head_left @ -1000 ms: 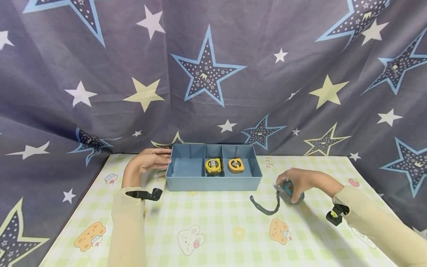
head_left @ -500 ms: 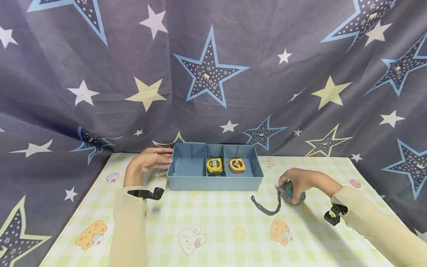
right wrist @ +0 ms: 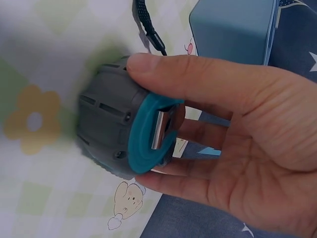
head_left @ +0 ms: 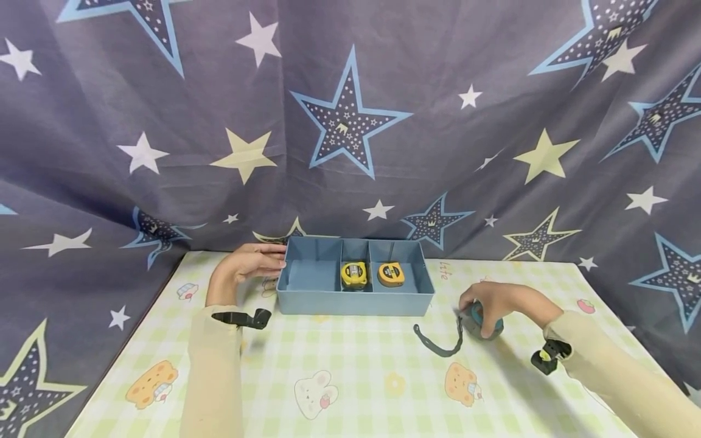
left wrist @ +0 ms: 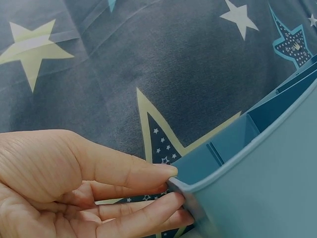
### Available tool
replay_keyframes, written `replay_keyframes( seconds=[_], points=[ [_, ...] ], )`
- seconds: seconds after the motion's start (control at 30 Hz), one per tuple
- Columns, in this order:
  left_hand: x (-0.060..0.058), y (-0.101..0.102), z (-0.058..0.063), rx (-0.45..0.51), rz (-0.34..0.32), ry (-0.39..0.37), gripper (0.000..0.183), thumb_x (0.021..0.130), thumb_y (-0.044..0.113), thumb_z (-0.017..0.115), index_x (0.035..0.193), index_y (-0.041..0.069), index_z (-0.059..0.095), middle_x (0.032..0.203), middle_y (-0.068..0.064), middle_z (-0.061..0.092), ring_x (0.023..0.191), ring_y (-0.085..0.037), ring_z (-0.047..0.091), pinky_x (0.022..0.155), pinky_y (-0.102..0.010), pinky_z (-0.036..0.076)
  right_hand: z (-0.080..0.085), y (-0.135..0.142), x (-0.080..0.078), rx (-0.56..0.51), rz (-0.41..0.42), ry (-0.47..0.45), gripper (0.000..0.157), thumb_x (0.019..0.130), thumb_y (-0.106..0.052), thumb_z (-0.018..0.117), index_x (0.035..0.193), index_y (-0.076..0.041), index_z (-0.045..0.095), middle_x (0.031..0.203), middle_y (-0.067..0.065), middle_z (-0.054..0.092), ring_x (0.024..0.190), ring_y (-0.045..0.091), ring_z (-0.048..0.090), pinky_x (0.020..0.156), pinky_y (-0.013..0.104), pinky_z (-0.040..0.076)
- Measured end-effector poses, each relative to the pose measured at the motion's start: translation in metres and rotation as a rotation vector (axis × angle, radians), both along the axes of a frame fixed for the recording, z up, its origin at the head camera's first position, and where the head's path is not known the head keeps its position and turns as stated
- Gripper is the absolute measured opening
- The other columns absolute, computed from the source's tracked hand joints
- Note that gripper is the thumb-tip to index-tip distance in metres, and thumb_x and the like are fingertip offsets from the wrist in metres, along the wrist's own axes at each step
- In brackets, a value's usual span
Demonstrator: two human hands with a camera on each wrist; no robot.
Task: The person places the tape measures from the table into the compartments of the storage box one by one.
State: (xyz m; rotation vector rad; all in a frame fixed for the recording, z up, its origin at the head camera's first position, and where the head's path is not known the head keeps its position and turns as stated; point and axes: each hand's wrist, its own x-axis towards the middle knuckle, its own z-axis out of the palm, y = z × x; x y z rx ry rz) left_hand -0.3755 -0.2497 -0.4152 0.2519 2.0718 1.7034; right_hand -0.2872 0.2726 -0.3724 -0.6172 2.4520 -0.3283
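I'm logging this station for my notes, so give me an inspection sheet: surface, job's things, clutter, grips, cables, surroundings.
Surface: green-and-white checked cloth with cartoon prints.
Job's things: blue divided box; yellow tape measure in its middle compartment; orange-yellow tape measure in its right compartment; gray-and-teal tape measure outside, to the box's right, a dark strap beside it, any join hidden behind the thumb.
Clutter: nothing seen.
Left grip: touches the box's left end.
Right grip: holds the gray-and-teal tape measure; whether that is lifted is unclear.
Cables: nothing seen.
Surroundings: dark star-print curtain behind the box.
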Motion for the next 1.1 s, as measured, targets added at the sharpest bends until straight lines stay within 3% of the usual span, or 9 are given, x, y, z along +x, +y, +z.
replay_keyframes(
  seconds=[0.3, 0.63, 0.9, 1.1],
  points=[
    [-0.0006, 0.0031, -0.0018, 0.002, -0.004, 0.000, 0.069, 0.097, 0.000, 0.063, 0.158, -0.004, 0.031, 0.159, -0.031, 0.035, 0.143, -0.042, 0.043, 0.104, -0.033, 0.057, 0.0027, 0.0016, 0.0045, 0.001, -0.021, -0.055, 0.065, 0.065, 0.005, 0.087, 0.126, -0.003, 0.065, 0.108, 0.002, 0.062, 0.088, 0.016, 0.048, 0.072, 0.025, 0.045],
    [-0.0009, 0.0003, -0.0011, 0.001, 0.017, 0.008, 0.068, 0.097, 0.000, 0.064, 0.157, -0.004, 0.033, 0.158, -0.031, 0.036, 0.142, -0.043, 0.045, 0.102, -0.030, 0.058, -0.0009, -0.0007, 0.0028, 0.024, -0.049, -0.024, 0.066, 0.063, 0.007, 0.088, 0.122, -0.009, 0.064, 0.110, 0.003, 0.059, 0.084, 0.015, 0.045, 0.069, 0.027, 0.042],
    [-0.0006, -0.0017, -0.0009, 0.005, 0.012, 0.014, 0.067, 0.098, 0.000, 0.063, 0.157, -0.005, 0.032, 0.160, -0.032, 0.033, 0.143, -0.043, 0.043, 0.102, -0.030, 0.058, -0.0044, 0.0025, -0.0015, -0.041, -0.051, -0.018, 0.064, 0.061, 0.010, 0.081, 0.121, -0.008, 0.066, 0.097, 0.002, 0.057, 0.075, 0.013, 0.042, 0.062, 0.026, 0.034],
    [0.0013, 0.0001, 0.0003, -0.005, -0.010, 0.010, 0.068, 0.099, 0.002, 0.062, 0.158, -0.005, 0.030, 0.160, -0.033, 0.031, 0.144, -0.044, 0.041, 0.105, -0.035, 0.056, -0.0054, 0.0076, -0.0035, -0.113, -0.037, -0.029, 0.052, 0.059, 0.013, 0.076, 0.106, -0.009, 0.067, 0.077, -0.001, 0.045, 0.066, 0.010, 0.036, 0.058, 0.023, 0.030]
  ],
)
